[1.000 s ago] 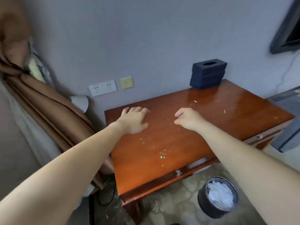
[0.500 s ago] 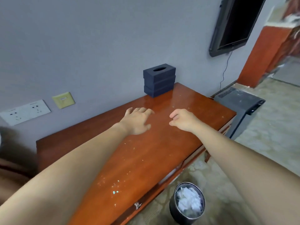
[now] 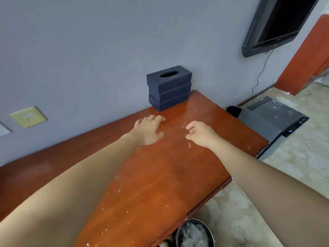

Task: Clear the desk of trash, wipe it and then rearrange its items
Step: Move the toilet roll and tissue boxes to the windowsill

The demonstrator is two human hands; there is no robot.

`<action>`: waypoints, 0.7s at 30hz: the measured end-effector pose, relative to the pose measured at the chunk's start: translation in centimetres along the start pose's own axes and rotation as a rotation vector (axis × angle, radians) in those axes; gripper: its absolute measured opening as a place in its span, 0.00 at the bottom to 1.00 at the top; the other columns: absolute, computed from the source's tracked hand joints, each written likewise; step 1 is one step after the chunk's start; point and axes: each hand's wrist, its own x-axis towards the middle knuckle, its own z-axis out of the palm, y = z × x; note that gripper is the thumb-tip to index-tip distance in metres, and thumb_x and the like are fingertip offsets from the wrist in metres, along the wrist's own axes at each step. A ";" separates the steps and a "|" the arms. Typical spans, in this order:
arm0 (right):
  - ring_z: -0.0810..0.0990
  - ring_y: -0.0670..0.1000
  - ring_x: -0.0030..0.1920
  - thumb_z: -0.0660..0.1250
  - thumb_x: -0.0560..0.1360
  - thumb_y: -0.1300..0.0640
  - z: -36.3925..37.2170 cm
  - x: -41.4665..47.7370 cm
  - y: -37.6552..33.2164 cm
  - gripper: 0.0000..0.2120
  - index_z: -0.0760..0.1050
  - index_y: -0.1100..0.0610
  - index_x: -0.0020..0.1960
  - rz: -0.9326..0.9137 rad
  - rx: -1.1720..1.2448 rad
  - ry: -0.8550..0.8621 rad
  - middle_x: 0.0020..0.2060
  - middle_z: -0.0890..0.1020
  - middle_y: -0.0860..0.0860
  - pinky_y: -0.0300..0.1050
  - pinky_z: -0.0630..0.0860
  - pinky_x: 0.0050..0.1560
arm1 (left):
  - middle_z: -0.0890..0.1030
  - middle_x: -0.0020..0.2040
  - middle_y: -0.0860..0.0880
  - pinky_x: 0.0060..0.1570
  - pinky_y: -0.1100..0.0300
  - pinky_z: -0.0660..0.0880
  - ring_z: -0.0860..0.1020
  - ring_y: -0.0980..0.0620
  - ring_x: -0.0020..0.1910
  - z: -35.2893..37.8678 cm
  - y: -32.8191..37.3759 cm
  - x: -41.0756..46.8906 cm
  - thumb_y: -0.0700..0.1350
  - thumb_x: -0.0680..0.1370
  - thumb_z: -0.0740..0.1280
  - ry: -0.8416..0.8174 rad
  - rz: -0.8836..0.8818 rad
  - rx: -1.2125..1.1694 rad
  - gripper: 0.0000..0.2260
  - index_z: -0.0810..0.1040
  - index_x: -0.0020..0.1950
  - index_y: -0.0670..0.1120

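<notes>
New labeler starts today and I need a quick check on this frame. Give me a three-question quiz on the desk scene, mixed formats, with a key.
1. True or false: the dark tissue box stands at the front edge of the desk, away from the wall.
2. What shows in the bin on the floor by the desk? A) white crumpled material B) bottles C) folded clothes
3. Fill in: the hand with spread, straight fingers over the desktop is the ____ hand.

Key
1. False: it stands at the back, by the wall.
2. A
3. Left: the left hand is spread, while the right hand has loosely curled fingers.
</notes>
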 end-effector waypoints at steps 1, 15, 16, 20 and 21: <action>0.78 0.54 0.59 0.66 0.79 0.56 -0.4 0.9 0.2 0.18 0.72 0.53 0.68 0.012 0.003 0.019 0.64 0.77 0.51 0.46 0.73 0.58 | 0.67 0.73 0.47 0.73 0.42 0.56 0.65 0.44 0.72 -0.3 -0.6 1.4 0.50 0.79 0.63 0.016 -0.018 -0.007 0.25 0.61 0.75 0.53; 0.76 0.55 0.64 0.65 0.79 0.56 -4.2 12.1 0.2 0.20 0.70 0.55 0.70 0.046 -0.004 0.071 0.66 0.76 0.53 0.46 0.72 0.61 | 0.65 0.74 0.44 0.71 0.43 0.59 0.62 0.41 0.73 -2.2 -2.4 13.6 0.51 0.80 0.63 0.073 -0.082 -0.050 0.25 0.62 0.76 0.50; 0.75 0.56 0.64 0.65 0.79 0.56 -4.6 13.1 0.1 0.20 0.70 0.55 0.70 0.039 0.005 0.078 0.67 0.76 0.53 0.47 0.72 0.61 | 0.64 0.74 0.44 0.71 0.43 0.59 0.61 0.41 0.73 -2.1 -2.5 14.1 0.51 0.80 0.63 0.083 -0.092 -0.064 0.26 0.61 0.76 0.50; 0.75 0.56 0.64 0.67 0.78 0.56 -5.7 17.2 -0.2 0.24 0.66 0.55 0.72 0.014 0.073 0.099 0.67 0.74 0.54 0.45 0.72 0.57 | 0.62 0.76 0.44 0.71 0.42 0.59 0.61 0.41 0.74 -1.8 -2.9 16.1 0.52 0.80 0.63 0.099 -0.172 -0.103 0.28 0.59 0.77 0.50; 0.75 0.56 0.64 0.67 0.78 0.55 -5.7 18.2 -0.1 0.24 0.65 0.54 0.72 -0.004 0.071 0.091 0.67 0.74 0.54 0.45 0.72 0.57 | 0.62 0.76 0.44 0.71 0.42 0.59 0.62 0.41 0.74 -1.8 -3.1 16.8 0.52 0.79 0.63 0.109 -0.200 -0.120 0.28 0.58 0.78 0.50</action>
